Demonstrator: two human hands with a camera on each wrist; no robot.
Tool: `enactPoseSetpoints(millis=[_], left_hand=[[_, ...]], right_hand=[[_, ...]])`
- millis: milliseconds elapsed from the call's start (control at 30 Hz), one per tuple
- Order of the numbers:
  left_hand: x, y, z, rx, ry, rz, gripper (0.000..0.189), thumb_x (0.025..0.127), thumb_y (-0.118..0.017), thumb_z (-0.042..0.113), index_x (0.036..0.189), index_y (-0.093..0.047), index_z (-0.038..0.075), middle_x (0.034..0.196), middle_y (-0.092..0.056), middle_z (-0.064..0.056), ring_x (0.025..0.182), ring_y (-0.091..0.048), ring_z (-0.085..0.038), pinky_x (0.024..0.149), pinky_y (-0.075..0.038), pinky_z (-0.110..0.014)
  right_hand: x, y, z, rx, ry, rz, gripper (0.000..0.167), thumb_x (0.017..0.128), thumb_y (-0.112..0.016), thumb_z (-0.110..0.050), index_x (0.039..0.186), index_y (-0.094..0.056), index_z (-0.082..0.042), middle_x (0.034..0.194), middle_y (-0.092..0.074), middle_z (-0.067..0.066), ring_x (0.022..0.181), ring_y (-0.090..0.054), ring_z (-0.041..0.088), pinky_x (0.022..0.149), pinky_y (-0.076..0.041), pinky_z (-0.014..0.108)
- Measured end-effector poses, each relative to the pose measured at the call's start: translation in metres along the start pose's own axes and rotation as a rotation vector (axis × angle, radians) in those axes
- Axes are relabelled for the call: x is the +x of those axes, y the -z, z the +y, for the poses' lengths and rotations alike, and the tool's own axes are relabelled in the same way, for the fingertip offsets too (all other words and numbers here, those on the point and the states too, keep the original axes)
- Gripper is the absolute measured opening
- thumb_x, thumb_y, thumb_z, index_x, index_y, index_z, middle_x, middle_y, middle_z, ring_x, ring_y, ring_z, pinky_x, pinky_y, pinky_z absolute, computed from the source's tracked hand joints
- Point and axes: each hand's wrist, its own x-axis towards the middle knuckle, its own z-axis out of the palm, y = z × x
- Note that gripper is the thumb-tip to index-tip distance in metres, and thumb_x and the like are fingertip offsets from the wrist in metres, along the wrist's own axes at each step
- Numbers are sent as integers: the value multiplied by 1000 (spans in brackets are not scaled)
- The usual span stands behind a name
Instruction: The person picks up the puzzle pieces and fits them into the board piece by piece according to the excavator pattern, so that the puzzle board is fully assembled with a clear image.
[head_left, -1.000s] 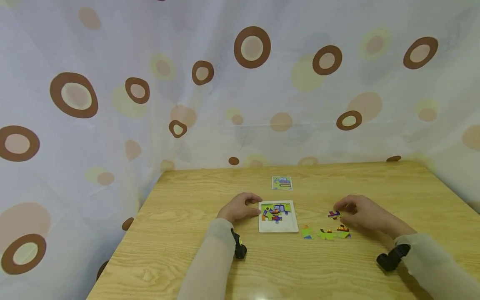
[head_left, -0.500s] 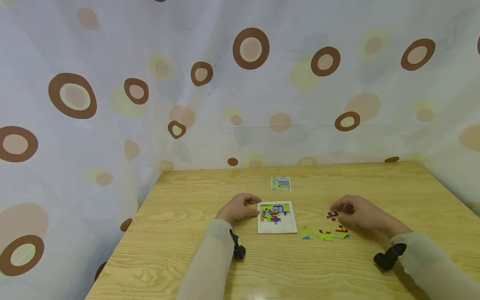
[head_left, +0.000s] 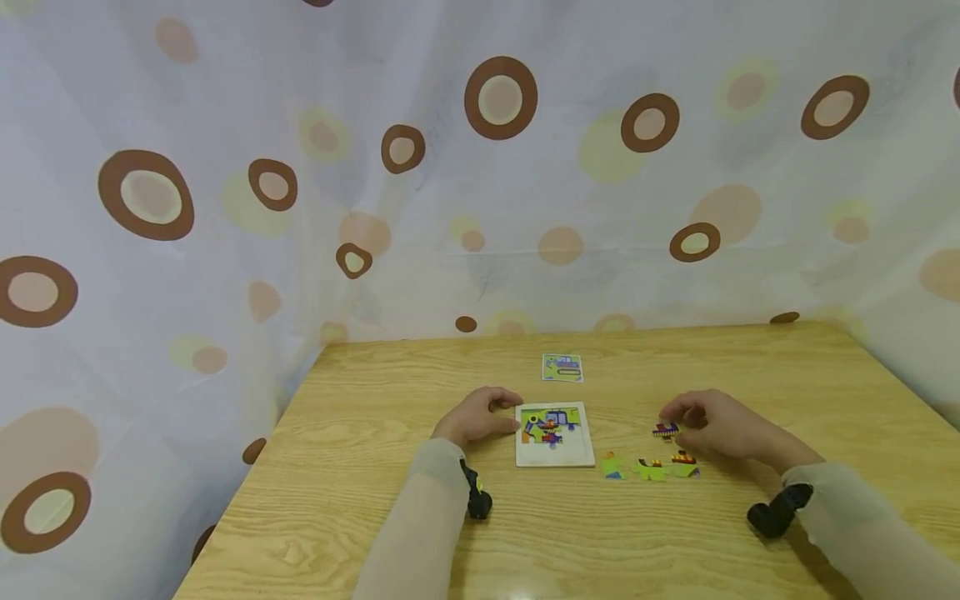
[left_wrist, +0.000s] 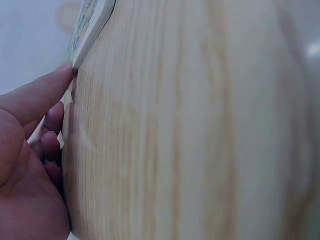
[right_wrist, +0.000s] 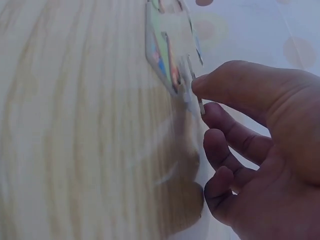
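In the head view my left hand (head_left: 477,417) rests on the table with thumb and forefinger spread against the left edge of a white puzzle tray (head_left: 555,455). Its thumb, nearly straight, touches the tray's edge in the left wrist view. Part of a colourful digger picture fills the tray's upper part; the lower part is bare. To the right, my right hand (head_left: 716,423) pinches a dark jigsaw piece (head_left: 664,431) with a yellow-striped band between thumb and fingers. The right wrist view shows that piece edge-on, its remaining fingers curled below.
Several loose jigsaw pieces, among them a green and blue one (head_left: 612,467) and a green one (head_left: 651,472), lie between the tray and my right hand. A small picture card (head_left: 562,367) lies behind the tray. Patterned curtains (head_left: 420,275) stand around the wooden table (head_left: 637,542).
My right hand has shifted very slightly left with the jigsaw piece, which shows a bit more. My left hand stays at the tray. The head view has shifted slightly.
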Motion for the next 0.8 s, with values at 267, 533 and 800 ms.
enactPoseSetpoints(millis=[267,533,800], left_hand=[[1,-1,-2,-26,6,2,35,91,-73,12,126,-66,10,123,-58,-3,116,-51,-22,104,-38,-41],[1,0,0,-37,9,5,35,91,-73,11,125,-66,9,122,-59,-4,116,-51,-23,104,-38,-42],[1,0,-2,-39,5,5,34,90,-74,11,124,-67,10,122,-59,-5,115,-51,-23,103,-38,-43]], right_hand=[[4,0,-13,33,-5,40,36,88,-75,-16,122,-67,-4,107,-64,2,93,-54,20,72,-49,29],[12,-11,-31,17,58,68,30,90,-74,-17,119,-69,-9,108,-66,0,91,-55,16,71,-49,30],[23,-24,-45,40,121,70,26,91,-74,-17,117,-71,-15,111,-67,-2,91,-56,16,75,-50,33]])
